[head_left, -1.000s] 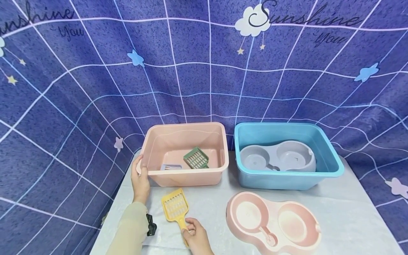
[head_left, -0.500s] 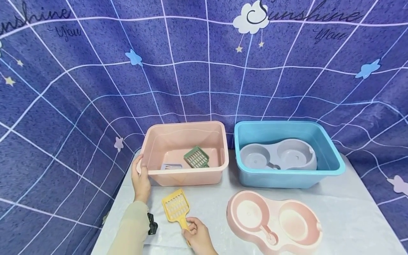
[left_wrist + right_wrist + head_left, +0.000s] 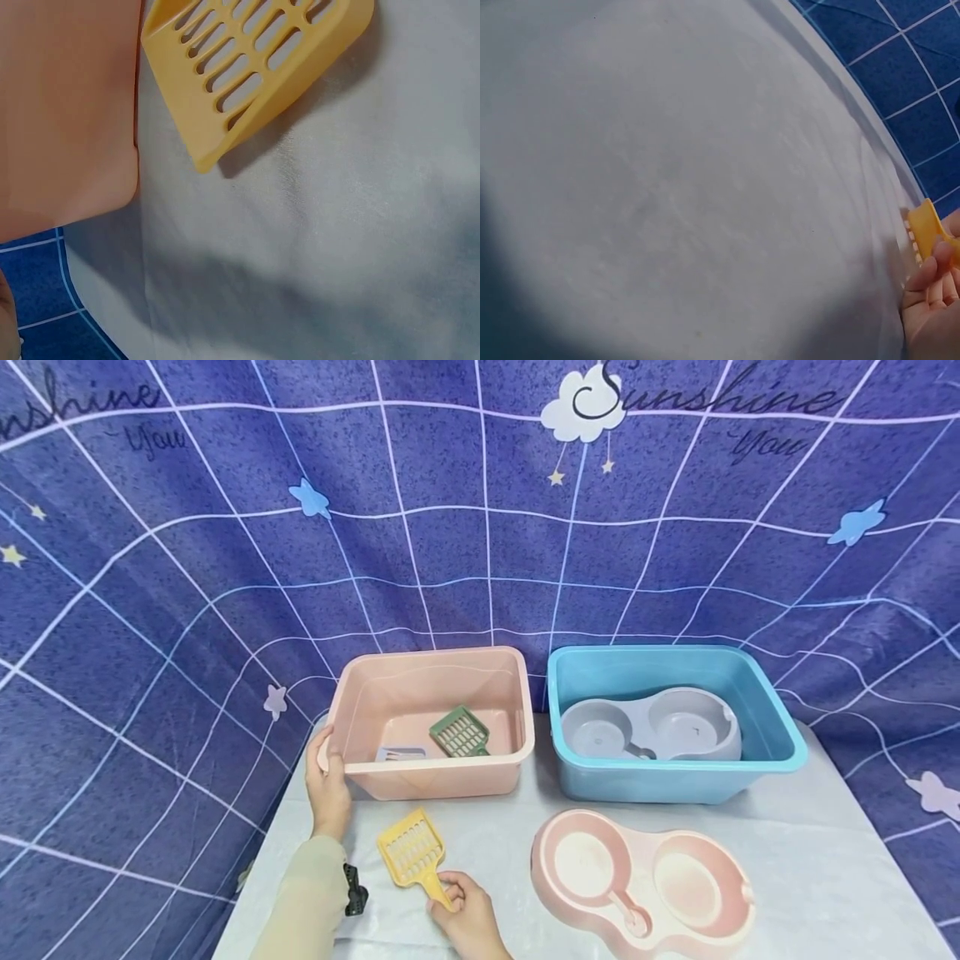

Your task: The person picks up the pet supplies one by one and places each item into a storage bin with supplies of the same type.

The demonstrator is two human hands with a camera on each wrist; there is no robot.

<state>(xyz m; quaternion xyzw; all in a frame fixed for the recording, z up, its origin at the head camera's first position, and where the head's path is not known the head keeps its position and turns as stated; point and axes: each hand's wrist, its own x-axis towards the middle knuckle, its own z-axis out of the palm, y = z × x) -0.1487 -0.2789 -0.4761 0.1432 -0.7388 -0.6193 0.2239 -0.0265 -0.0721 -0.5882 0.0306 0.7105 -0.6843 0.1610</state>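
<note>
Head: right hand [image 3: 468, 917] pinches the yellow scoop [image 3: 415, 852] by its handle [image 3: 435, 887], just in front of the pink bin [image 3: 442, 783]; left hand [image 3: 327, 795] grips the bin's near-left corner. Keep both firm.

Left wrist: scoop likely lifted (shadow [image 3: 330, 97] beside its edge), so hold level.

Right wrist: fingers [image 3: 926, 271] closed round the handle.

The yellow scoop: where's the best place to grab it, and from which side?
Probably by the narrow handle of the yellow scoop, coming from the person's near right side. The handle slants that way, while the wide slotted head points toward the pink tub. The right hand holds it there, fingers and thumb on the handle.
</note>
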